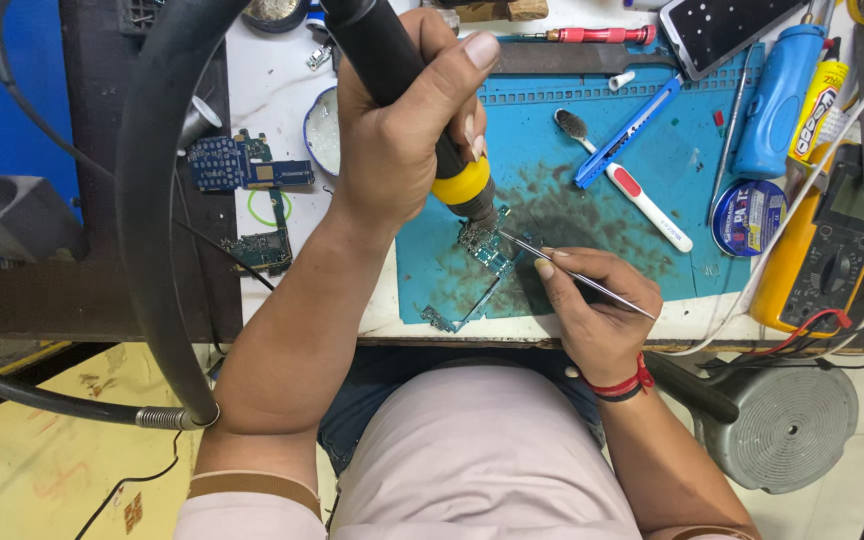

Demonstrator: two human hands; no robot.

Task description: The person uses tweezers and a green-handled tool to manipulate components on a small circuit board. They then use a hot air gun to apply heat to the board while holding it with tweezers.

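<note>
Thick black hose (152, 200) arcs closest to the lens, at left. Left hand (402, 130) wrapped tight around a black hot-air handpiece (392, 70) — yellow-collared nozzle just above the small circuit board (487, 245) on the stained blue mat (572, 200). Right hand (597, 300) pinches thin tweezers (572, 275), tips at the board — multimeter (832, 250) far right
</note>
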